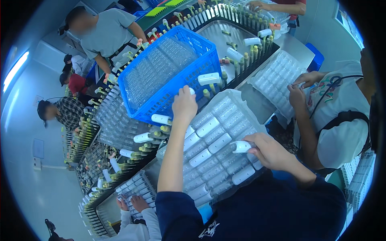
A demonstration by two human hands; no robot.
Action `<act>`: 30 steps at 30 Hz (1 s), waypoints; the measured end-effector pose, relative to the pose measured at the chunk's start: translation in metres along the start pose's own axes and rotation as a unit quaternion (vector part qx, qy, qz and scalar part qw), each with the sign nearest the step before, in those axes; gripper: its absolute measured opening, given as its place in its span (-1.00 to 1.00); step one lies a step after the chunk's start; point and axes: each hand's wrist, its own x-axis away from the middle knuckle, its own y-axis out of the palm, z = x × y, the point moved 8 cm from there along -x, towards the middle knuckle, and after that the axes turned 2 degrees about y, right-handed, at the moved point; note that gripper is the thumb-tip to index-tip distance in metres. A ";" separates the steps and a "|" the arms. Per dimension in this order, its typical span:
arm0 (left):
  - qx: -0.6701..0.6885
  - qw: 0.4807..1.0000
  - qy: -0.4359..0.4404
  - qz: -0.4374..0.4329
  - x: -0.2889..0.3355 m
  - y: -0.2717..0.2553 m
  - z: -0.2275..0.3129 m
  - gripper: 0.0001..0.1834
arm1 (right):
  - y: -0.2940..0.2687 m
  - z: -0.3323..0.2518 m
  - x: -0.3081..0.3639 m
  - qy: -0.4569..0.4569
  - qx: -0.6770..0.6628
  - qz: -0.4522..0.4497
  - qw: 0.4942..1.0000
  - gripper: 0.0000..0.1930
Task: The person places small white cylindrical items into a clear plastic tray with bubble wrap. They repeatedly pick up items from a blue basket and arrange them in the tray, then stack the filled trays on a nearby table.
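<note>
Your sleeves [225, 209] are dark navy, with a small white print near the lower edge. The clear moulded plastic tray [219, 140] in front of you shows a pale grey-blue sheen, and the rounded plastic capsules [209, 126] lying in its pockets are plain white. The slatted plastic basket [169, 68] is bright blue. The upright pegs [251, 52] along the black conveyor frame [257, 60] are yellow-green. One person's short-sleeved shirt [108, 34] is plain grey; another person's shirt [70, 112] is a black-and-white check.
</note>
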 end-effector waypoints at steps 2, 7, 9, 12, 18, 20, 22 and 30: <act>-0.013 0.999 0.022 0.035 0.021 -0.011 -0.009 -0.51 | -0.003 0.005 -0.003 0.032 -0.036 0.023 0.999 -0.65; 0.048 0.999 0.013 -0.010 0.055 -0.024 -0.040 -0.29 | -0.005 0.034 -0.009 0.194 -0.214 0.071 0.955 -0.65; 0.060 0.997 0.029 0.029 0.070 -0.029 -0.054 -0.28 | -0.008 0.036 -0.015 0.188 -0.234 0.069 0.951 -0.61; 0.065 0.986 0.048 0.142 0.101 -0.044 -0.076 -0.29 | -0.006 0.030 -0.026 0.147 -0.215 0.066 0.963 -0.55; 0.105 0.970 0.024 0.216 0.224 -0.092 -0.017 -0.50 | -0.001 0.034 -0.022 0.172 -0.193 0.060 0.964 -0.48; 0.140 0.977 0.058 0.150 0.266 -0.090 0.016 -0.64 | 0.000 0.036 -0.021 0.188 -0.193 0.060 0.961 -0.49; 0.157 0.982 0.096 0.046 0.303 -0.075 0.046 -0.69 | 0.000 0.036 -0.019 0.188 -0.189 0.079 0.961 -0.51; 0.131 0.984 0.111 0.043 0.355 -0.059 0.074 -0.68 | -0.006 0.055 -0.031 0.137 -0.245 0.136 0.950 -0.52</act>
